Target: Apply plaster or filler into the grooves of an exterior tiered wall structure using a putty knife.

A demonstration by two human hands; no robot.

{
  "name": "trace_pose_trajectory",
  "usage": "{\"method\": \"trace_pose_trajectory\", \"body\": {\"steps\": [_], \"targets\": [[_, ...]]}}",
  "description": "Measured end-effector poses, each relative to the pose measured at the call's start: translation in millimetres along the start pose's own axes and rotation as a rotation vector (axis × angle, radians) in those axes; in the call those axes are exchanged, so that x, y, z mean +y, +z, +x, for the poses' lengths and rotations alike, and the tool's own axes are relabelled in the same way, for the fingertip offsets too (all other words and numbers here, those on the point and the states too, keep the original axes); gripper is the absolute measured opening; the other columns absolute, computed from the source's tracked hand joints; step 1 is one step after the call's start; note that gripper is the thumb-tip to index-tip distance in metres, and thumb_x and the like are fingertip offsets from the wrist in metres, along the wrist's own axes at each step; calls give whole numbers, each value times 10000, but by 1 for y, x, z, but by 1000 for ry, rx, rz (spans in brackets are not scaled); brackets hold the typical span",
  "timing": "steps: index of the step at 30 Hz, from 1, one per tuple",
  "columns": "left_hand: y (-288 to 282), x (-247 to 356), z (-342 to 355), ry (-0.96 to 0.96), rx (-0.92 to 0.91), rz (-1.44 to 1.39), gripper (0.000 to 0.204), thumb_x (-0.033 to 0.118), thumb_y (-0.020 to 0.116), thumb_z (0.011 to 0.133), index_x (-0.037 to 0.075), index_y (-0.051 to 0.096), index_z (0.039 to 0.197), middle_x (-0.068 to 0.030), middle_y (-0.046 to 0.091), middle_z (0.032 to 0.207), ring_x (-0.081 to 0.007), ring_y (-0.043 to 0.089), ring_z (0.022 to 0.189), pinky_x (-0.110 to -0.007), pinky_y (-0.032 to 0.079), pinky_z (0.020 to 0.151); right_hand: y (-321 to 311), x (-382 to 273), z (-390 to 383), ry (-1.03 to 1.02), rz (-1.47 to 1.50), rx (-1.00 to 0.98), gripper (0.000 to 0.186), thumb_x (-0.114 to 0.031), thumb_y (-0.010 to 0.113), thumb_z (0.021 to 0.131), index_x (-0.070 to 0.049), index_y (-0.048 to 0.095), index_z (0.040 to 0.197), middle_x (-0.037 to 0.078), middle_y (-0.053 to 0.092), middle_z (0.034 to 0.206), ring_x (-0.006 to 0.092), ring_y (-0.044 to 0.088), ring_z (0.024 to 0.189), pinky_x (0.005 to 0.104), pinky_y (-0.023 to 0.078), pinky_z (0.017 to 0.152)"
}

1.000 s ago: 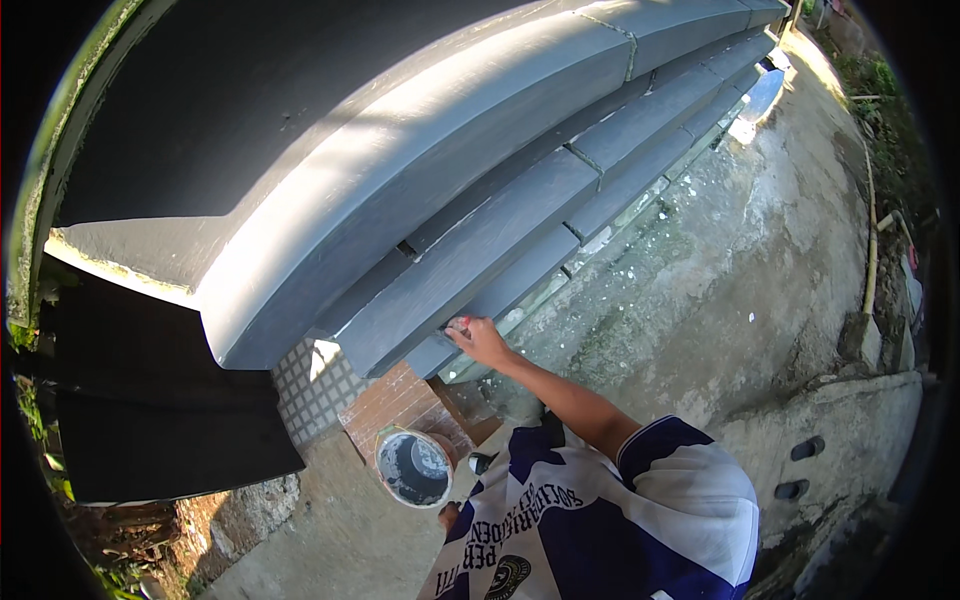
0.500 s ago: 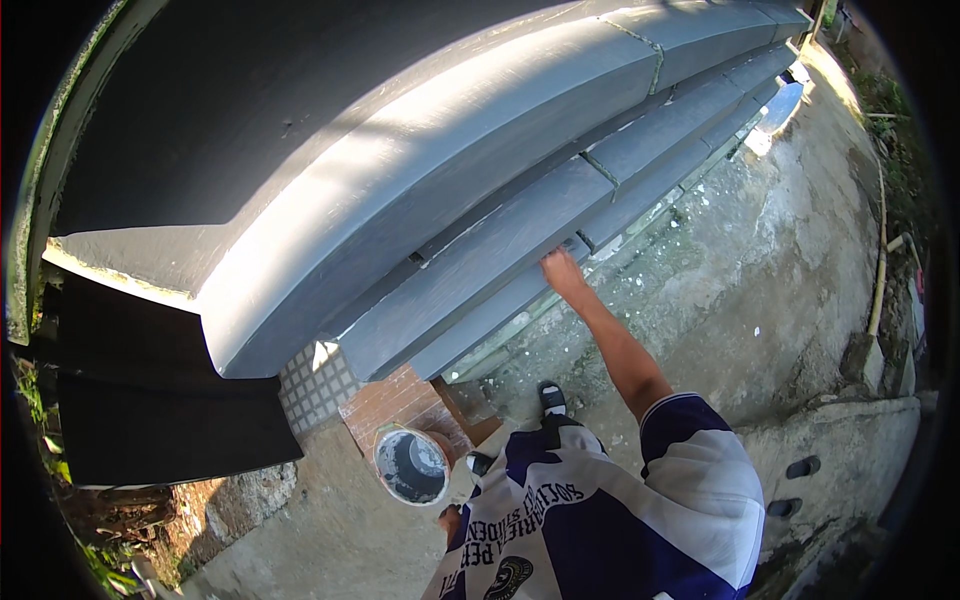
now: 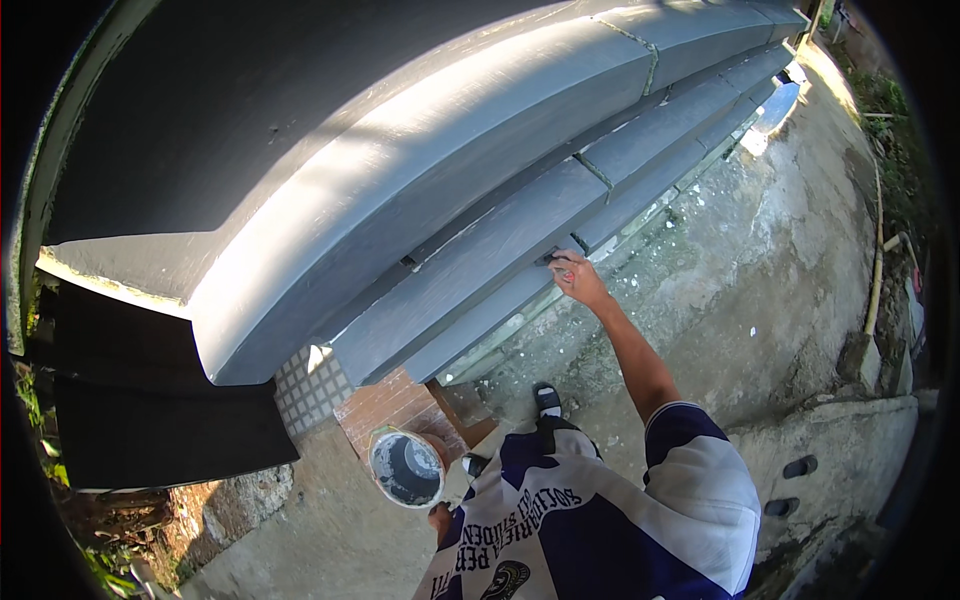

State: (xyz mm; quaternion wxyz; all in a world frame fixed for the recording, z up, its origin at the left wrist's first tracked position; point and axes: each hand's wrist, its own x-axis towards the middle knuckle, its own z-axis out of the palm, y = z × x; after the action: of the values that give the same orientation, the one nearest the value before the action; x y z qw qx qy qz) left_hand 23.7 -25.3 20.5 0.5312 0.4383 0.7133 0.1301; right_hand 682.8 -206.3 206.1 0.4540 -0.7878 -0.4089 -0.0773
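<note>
My right hand (image 3: 578, 278) reaches out to the lower of the grey-painted steps (image 3: 480, 320). Its fingers are closed round something small and dark at the step's face, too small to make out. Close to those fingers a dark gap splits the step's edge. My left hand (image 3: 438, 517) shows only in part, low beside the bucket (image 3: 407, 467); its fingers are mostly hidden by my shirt. Grey paint-like stuff coats the bucket's inside.
Under the bucket lies a brown tiled slab (image 3: 385, 405), with a checkered tile patch (image 3: 312, 390) beside it. Rough concrete ground (image 3: 720, 300) stretches right of the steps. A low concrete block (image 3: 840, 450) with two holes stands at the right. Black sheeting (image 3: 170, 400) hangs at the left.
My right hand has shifted slightly right and down along the step and turned, so that its fingers show more. The left hand stays by the bucket.
</note>
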Motion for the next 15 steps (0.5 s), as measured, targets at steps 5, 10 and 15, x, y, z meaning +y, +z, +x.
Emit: {"method": "trace_pose_trajectory", "body": {"steps": [5,10,15], "targets": [[-12,6,-13,-19,-29,230,292,163,478,739,-65,650,799,-175,659,825,-278,609,746,-350,471,586,5,6,2,122,-26,296,183,-36,649,666,-50,618,846,132,610,903,316,590,856,368,482,754],[2,63,-75,141,13,415,268,163,490,732,-48,650,778,-169,662,823,-284,612,749,-371,467,633,62,-31,-31,25,-17,227,186,-18,638,650,-49,595,829,133,623,947,335,561,845,383,463,752],[0,70,-74,102,-52,309,256,127,507,713,-59,631,837,-167,657,859,-287,615,764,-374,471,612,51,-46,-25,-103,164,-128,160,-12,631,672,-39,597,827,127,632,995,322,579,868,369,470,774]]}}
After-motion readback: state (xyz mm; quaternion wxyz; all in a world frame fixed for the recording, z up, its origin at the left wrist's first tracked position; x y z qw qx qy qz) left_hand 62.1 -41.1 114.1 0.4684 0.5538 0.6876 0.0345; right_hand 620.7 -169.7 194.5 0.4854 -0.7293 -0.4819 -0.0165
